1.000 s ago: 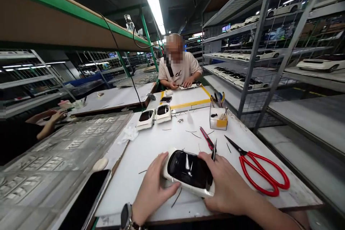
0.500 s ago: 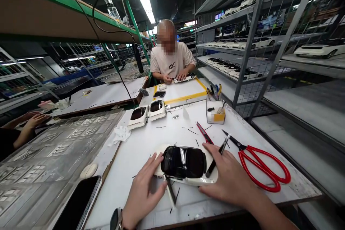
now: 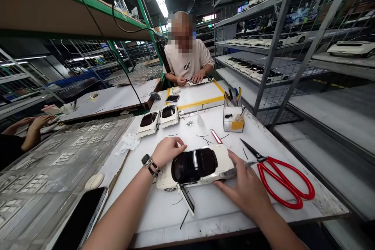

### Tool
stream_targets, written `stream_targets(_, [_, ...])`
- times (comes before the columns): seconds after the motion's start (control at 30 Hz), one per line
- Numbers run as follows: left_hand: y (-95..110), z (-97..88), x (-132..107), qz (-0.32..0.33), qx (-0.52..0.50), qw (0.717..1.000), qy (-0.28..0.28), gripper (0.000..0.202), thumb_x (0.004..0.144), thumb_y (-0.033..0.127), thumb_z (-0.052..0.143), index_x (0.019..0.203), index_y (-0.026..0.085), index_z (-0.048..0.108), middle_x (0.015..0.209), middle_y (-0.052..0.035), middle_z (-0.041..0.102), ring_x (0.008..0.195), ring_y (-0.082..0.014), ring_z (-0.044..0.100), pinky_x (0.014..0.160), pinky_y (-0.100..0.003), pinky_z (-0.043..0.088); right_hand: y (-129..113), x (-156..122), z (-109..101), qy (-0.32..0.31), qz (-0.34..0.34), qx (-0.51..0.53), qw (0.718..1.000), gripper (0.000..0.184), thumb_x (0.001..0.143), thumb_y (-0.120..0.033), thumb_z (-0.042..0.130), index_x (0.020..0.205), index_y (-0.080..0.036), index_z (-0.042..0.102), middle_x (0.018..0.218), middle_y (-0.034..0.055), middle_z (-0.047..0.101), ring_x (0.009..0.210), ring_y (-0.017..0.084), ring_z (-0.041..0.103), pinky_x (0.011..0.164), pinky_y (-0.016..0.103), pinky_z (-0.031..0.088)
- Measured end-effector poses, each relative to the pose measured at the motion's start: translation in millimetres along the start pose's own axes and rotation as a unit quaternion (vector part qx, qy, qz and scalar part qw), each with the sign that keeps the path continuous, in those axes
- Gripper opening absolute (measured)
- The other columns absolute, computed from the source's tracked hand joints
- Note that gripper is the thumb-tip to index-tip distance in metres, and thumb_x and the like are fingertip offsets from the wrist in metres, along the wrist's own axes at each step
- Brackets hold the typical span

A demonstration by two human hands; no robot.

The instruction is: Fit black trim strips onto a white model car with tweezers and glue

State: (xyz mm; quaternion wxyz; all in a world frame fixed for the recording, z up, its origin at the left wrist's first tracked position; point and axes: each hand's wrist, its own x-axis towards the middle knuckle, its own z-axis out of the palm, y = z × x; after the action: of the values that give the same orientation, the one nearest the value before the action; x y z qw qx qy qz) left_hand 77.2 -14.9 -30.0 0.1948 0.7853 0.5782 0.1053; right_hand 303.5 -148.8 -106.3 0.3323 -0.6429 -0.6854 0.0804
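A white model car [image 3: 222,152] with a dark roof and windows lies on the white table before me. Its near-side door [image 3: 187,200] hangs open toward me. My left hand [image 3: 167,151] reaches over the front end, its bent fingers closed at the car's far side; their tips are partly hidden. Around the other end my right hand [image 3: 247,183] is closed, thumb on the near side and fingers on the far side. A slim grey tool [image 3: 230,172], blurred and perhaps tweezers, also lies within that hand.
Red-handled scissors [image 3: 285,181] and a red cutter knife [image 3: 216,136] lie nearby. Beyond are a clear tool box [image 3: 233,119] and two white model cars [image 3: 148,124]. A phone [image 3: 79,218] rests at left. Another person [image 3: 187,62] works opposite; shelves [image 3: 275,43] stand at right.
My left hand has moved from the car's near side over to its far side. The car has shifted slightly away and tilted round a little. The tool in my right hand has swung flatter.
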Motion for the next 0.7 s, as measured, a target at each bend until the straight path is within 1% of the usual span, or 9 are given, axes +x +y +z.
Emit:
stream_targets(0.07, [-1.6, 1.0, 0.9, 0.003, 0.002, 1.0, 0.002, 0.031, 0.077, 0.048, 0.053, 0.08, 0.021, 0.068, 0.06, -0.0004, 0.064, 0.059, -0.0177, 0.059, 0.058, -0.027, 0.039, 1.5, -3.9, 3.2, 0.013, -0.036, -0.011, 0.999, 0.07, 0.083, -0.049, 0.056, 0.137, -0.018, 0.024, 0.137, 0.014, 0.045, 0.116, 0.031, 0.052, 0.084, 0.042, 0.053])
stream_targets(0.1, [-2.3, 1.6, -0.2, 0.003, 0.002, 1.0, 0.007, 0.03, 0.078, 0.046, 0.053, 0.084, 0.021, 0.068, 0.061, -0.0001, 0.064, 0.06, -0.0174, 0.059, 0.059, -0.027, 0.039, 2.1, -4.9, 3.6, 0.016, -0.043, -0.012, 0.999, 0.068, 0.083, -0.049, 0.055, 0.136, -0.019, 0.025, 0.138, 0.0139, 0.044, 0.116, 0.031, 0.052, 0.085, 0.042, 0.053])
stream_targets(0.2, [-3.6, 3.6, -4.1, -0.004, 0.002, 1.0, 0.023, 0.028, 0.077, 0.042, 0.052, 0.091, 0.022, 0.066, 0.064, 0.0004, 0.064, 0.063, -0.0173, 0.059, 0.061, -0.027, 0.038, 3.0, -5.5, 1.8, 0.015, -0.034, 0.0, 0.999, 0.065, 0.084, -0.05, 0.054, 0.135, -0.019, 0.027, 0.137, 0.013, 0.046, 0.116, 0.031, 0.052, 0.085, 0.042, 0.053])
stream_targets(0.3, [-3.9, 5.3, -5.4, -0.008, -0.005, 1.0, 0.028, 0.028, 0.076, 0.038, 0.053, 0.095, 0.023, 0.065, 0.061, 0.0019, 0.062, 0.062, -0.0167, 0.058, 0.061, -0.027, 0.038, 2.8, -5.0, -1.4, 0.01, -0.018, 0.018, 1.0, 0.065, 0.084, -0.053, 0.053, 0.135, -0.02, 0.03, 0.133, 0.0124, 0.05, 0.114, 0.031, 0.054, 0.082, 0.042, 0.055])
stream_targets(0.43, [-7.7, 6.8, -4.8, -0.014, -0.026, 0.999, 0.029, 0.025, 0.074, 0.034, 0.055, 0.095, 0.024, 0.065, 0.058, 0.0029, 0.06, 0.059, -0.0158, 0.057, 0.06, -0.026, 0.038, 2.3, -5.5, -3.6, 0.009, -0.006, 0.015, 1.0, 0.065, 0.083, -0.055, 0.053, 0.135, -0.022, 0.032, 0.131, 0.0097, 0.053, 0.113, 0.03, 0.055, 0.081, 0.04, 0.056])
stream_targets(0.53, [-15.8, 7.9, -4.3, -0.037, -0.062, 0.997, 0.027, 0.023, 0.076, 0.029, 0.051, 0.094, 0.022, 0.064, 0.056, 0.0026, 0.06, 0.054, -0.0145, 0.058, 0.057, -0.025, 0.04, 2.3, -5.8, -4.0, 0.009, -0.012, 0.008, 1.0, 0.065, 0.083, -0.056, 0.053, 0.134, -0.022, 0.034, 0.13, 0.0091, 0.053, 0.112, 0.029, 0.056, 0.081, 0.039, 0.056])
stream_targets(0.6, [-22.3, 7.8, -5.0, -0.055, -0.094, 0.994, 0.019, 0.025, 0.079, 0.03, 0.048, 0.097, 0.019, 0.062, 0.057, 0.0015, 0.062, 0.052, -0.0138, 0.059, 0.055, -0.024, 0.042, 2.1, -5.7, -4.2, 0.008, -0.014, 0.004, 1.0, 0.064, 0.083, -0.057, 0.052, 0.134, -0.021, 0.035, 0.13, 0.0096, 0.053, 0.112, 0.029, 0.056, 0.082, 0.04, 0.056])
stream_targets(0.7, [-28.8, 4.6, -9.0, -0.063, -0.127, 0.99, 0.002, 0.032, 0.084, 0.041, 0.045, 0.1, 0.018, 0.059, 0.062, -0.0005, 0.067, 0.056, -0.0142, 0.063, 0.055, -0.024, 0.044, 0.5, -5.6, -5.1, 0.009, -0.008, 0.006, 1.0, 0.065, 0.083, -0.059, 0.051, 0.134, -0.021, 0.036, 0.129, 0.01, 0.053, 0.112, 0.03, 0.056, 0.084, 0.041, 0.055])
